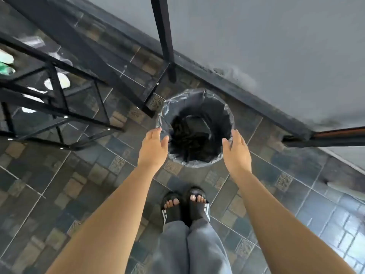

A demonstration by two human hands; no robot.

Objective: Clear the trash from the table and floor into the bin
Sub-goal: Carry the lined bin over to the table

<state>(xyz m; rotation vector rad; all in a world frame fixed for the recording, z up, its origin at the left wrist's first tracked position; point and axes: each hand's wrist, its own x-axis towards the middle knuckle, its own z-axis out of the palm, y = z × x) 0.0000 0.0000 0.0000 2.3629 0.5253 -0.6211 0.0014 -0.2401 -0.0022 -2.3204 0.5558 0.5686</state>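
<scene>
My left hand [154, 145] and right hand [236, 151], both empty with fingers loosely spread, flank the bin [194, 164]. Bin stands on tiled floor [59, 175], hemmed between bench [59, 64] leg left and wall [276, 46] far. White scraps [59, 82] far left by the bench.

I read this as a lived-in indoor room, home-type; which room, I can't tell. The floor [59, 184] is dark patchwork-pattern ceramic tile with pale grout. A plain grey painted wall [276, 46] has dark skirting [246, 89] along its foot. A glass-topped table [79, 46] on a black metal frame stands near that wall, with a small round bin [197, 165] with a dark plastic liner just beside its leg. The person I'm watching wears black slides [199, 211] and loose grey trousers [207, 250], casual house wear.
</scene>
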